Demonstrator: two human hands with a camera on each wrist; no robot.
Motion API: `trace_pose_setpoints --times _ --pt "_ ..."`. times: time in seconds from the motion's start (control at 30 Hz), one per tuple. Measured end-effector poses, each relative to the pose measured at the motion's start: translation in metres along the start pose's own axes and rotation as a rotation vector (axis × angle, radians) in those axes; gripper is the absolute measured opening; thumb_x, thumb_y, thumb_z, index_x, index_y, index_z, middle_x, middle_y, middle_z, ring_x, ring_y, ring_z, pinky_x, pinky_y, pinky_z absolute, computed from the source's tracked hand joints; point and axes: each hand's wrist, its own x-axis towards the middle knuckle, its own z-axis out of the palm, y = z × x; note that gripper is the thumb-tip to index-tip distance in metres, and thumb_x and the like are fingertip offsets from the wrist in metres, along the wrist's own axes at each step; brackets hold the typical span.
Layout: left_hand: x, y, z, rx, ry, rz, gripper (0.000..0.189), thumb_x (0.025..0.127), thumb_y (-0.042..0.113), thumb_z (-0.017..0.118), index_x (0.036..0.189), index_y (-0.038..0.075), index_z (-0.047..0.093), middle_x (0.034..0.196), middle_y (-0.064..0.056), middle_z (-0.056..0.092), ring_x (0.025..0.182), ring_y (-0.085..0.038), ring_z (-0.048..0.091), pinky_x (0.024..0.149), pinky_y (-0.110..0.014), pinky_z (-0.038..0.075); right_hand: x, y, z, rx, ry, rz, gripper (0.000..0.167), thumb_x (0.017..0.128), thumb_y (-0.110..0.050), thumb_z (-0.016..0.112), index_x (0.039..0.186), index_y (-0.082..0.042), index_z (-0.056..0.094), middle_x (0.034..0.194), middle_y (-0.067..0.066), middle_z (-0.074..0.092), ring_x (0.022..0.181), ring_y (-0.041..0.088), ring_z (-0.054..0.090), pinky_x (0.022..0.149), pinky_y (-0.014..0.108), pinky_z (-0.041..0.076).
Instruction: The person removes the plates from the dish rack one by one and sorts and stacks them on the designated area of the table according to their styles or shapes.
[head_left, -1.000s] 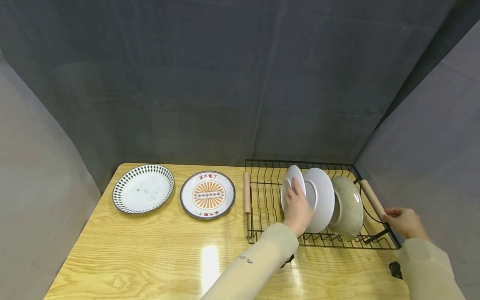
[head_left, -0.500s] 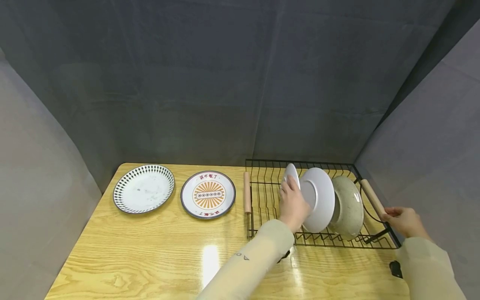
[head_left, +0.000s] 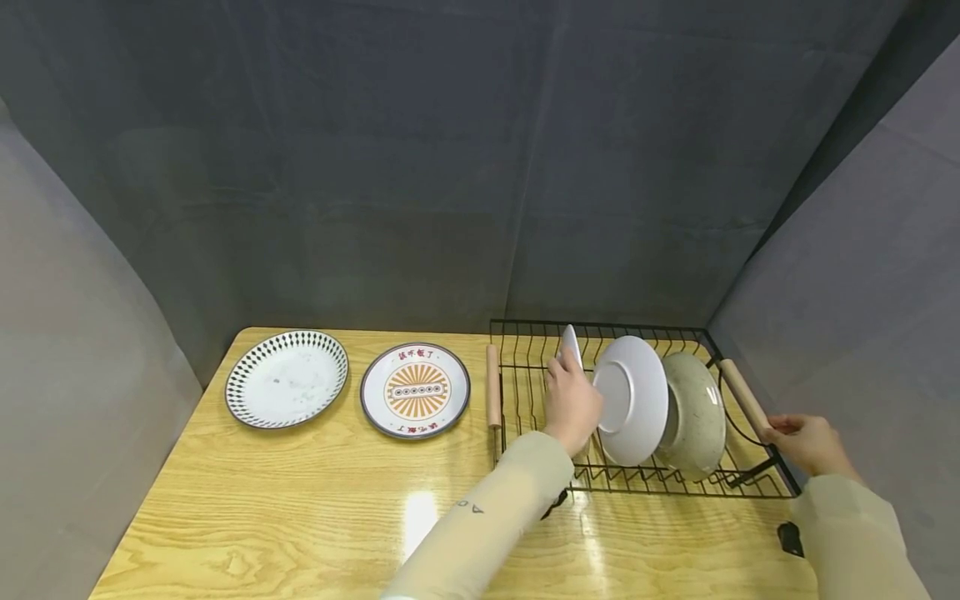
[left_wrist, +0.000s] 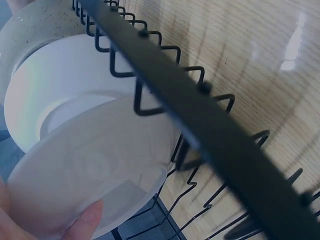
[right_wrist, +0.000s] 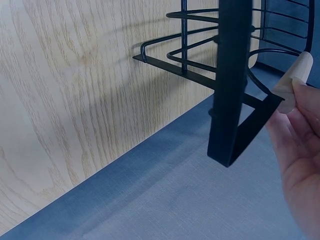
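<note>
My left hand (head_left: 572,406) grips a white plate (head_left: 571,343) that stands nearly edge-on in the dish rack (head_left: 600,323). In the left wrist view the thumb and fingers pinch the near rim of this plate (left_wrist: 90,155), and most of the hand is out of frame. Just right of it leans a second white plate (head_left: 645,400), its underside turned left. Beyond that a speckled greenish bowl (head_left: 697,421) stands on its side. My right hand (head_left: 810,442) holds the front end of the rack's right wooden handle (head_left: 742,392), thumb on top in the right wrist view.
A white plate with a dark diamond rim (head_left: 288,379) lies at the table's back left. Beside it is a plate with an orange sunburst (head_left: 416,390), left of the rack's other wooden handle (head_left: 493,387). Dark cloth (head_left: 375,167) hangs behind; grey cloth walls flank both sides.
My left hand has moved left with its plate, which has turned more edge-on and come away from the second white plate. The right hand stays on the handle.
</note>
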Motion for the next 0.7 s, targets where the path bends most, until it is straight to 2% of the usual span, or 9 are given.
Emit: trace_pose_setpoints --times 0.17,0.4,0.53,0.7 --pt "0.003 -0.001 -0.007 0.008 0.006 0.021 0.062 0.081 0.013 0.061 0.135 0.005 0.03 0.117 -0.021 0.044 0.099 -0.029 0.052 0.074 -0.032 0.052 -0.002 -0.002 -0.001 -0.005 -0.014 -0.016 0.059 0.09 -0.033 0.054 0.115 0.019 0.047 0.107 0.039 0.049 0.092 0.051 0.049 0.071 0.058 0.043" --pt "0.011 0.0 -0.022 0.002 0.049 0.07 0.047 0.084 0.012 0.057 0.125 0.006 0.035 0.102 -0.016 0.047 0.087 -0.025 0.054 0.062 -0.027 0.051 -0.001 -0.002 -0.002 0.003 -0.016 0.005 0.059 0.089 -0.034 0.056 0.115 0.018 0.047 0.108 0.039 0.049 0.093 0.051 0.048 0.073 0.059 0.041" --pt "0.014 0.0 -0.034 0.01 0.068 0.1 0.044 0.085 0.011 0.055 0.124 0.007 0.035 0.101 -0.016 0.047 0.082 -0.024 0.054 0.056 -0.027 0.048 0.0 -0.002 0.0 0.004 -0.01 0.018 0.061 0.089 -0.036 0.056 0.116 0.018 0.047 0.109 0.039 0.049 0.093 0.05 0.048 0.074 0.06 0.041" --pt "0.018 0.001 -0.051 -0.018 0.046 0.12 0.051 0.087 0.011 0.051 0.133 0.007 0.029 0.107 -0.017 0.046 0.085 -0.025 0.055 0.057 -0.026 0.049 0.0 -0.002 -0.001 0.002 -0.026 0.01 0.062 0.09 -0.036 0.055 0.117 0.018 0.046 0.11 0.04 0.047 0.095 0.052 0.046 0.075 0.061 0.04"
